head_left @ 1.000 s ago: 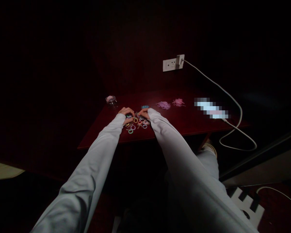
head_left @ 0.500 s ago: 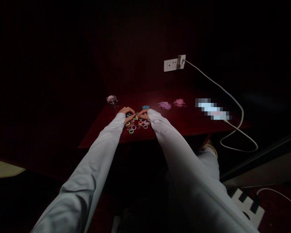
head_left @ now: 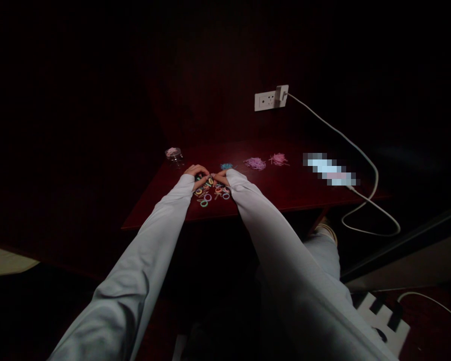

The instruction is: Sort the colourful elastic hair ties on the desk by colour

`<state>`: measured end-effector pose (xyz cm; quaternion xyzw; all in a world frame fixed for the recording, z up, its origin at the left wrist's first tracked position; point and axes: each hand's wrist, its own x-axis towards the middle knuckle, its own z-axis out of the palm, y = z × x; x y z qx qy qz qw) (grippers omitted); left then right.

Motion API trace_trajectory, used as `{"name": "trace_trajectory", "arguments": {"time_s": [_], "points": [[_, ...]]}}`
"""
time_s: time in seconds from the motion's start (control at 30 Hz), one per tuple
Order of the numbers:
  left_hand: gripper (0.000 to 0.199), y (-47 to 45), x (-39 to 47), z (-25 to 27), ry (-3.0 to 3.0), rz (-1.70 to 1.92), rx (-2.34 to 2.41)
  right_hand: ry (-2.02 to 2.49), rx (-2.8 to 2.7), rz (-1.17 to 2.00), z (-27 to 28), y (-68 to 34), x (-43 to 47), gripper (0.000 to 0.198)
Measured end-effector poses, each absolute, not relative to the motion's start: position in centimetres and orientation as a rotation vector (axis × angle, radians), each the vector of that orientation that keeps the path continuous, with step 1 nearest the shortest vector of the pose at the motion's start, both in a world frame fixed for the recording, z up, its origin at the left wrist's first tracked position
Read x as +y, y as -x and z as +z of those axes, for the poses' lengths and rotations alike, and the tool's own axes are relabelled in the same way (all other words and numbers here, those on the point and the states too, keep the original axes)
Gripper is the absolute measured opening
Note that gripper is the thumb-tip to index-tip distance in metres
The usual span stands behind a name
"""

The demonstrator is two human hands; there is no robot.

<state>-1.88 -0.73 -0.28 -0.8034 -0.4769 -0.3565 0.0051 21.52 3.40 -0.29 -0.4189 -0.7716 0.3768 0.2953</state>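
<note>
Hair ties (head_left: pixel 218 190), ring-shaped and in several colours, lie in a loose heap on the dark red counter (head_left: pixel 154 210), under and between the two hands and spilling out on the near side of them. The left hand (head_left: pixel 197 173) is bent over the heap with its thumb and fingers drawn toward one another; the right hand (head_left: pixel 221 176) is likewise curled, its fingertips meeting or nearly meeting the left's. I cannot tell what, if anything, either one pinches. Just beyond the right hand sits a small teal pile (head_left: pixel 226 166); farther to its right are a purple pile (head_left: pixel 255 163) and a pink pile (head_left: pixel 278 159). Beyond the left hand and to its left stands a clear jar (head_left: pixel 175 158) with something pale pink at its top. Well to the right of the right hand, a bright, pixelated object (head_left: pixel 330 169) joins a white cable (head_left: pixel 338 133).
</note>
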Motion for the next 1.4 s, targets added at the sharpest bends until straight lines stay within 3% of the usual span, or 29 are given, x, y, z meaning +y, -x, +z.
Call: {"name": "trace_trajectory", "arguments": {"time_s": [0.53, 0.8, 1.07, 1.13, 1.3, 1.4], "points": [[0.016, 1.5, -1.0, -0.3, 2.498, -1.153, -1.487, 1.073, -1.939, 1.192, -0.5, -20.8, 4.6, 0.053], [0.016, 2.3, -0.3, -0.4, 2.238, -1.045, -1.762, 1.284, -1.681, 0.855, 0.3, -21.7, 5.6, 0.024], [0.016, 4.0, 2.1, -2.5, 2.077, -1.208, -2.104, 1.48, -1.679, 0.737, 0.8, -22.2, 5.5, 0.029], [0.023, 4.0, 2.9, -2.8, 2.158, -1.358, -2.141, 1.468, -1.701, 0.712, 0.9, -22.1, 5.3, 0.03], [0.062, 2.9, 3.1, -2.3, 2.331, -1.772, -2.04, 1.399, -1.871, 0.635, 1.4, -22.0, 4.0, 0.029], [0.075, 2.8, 2.5, -1.9, 2.313, -1.857, -1.949, 1.308, -2.042, 0.569, 1.6, -21.9, 2.6, 0.027]]}}
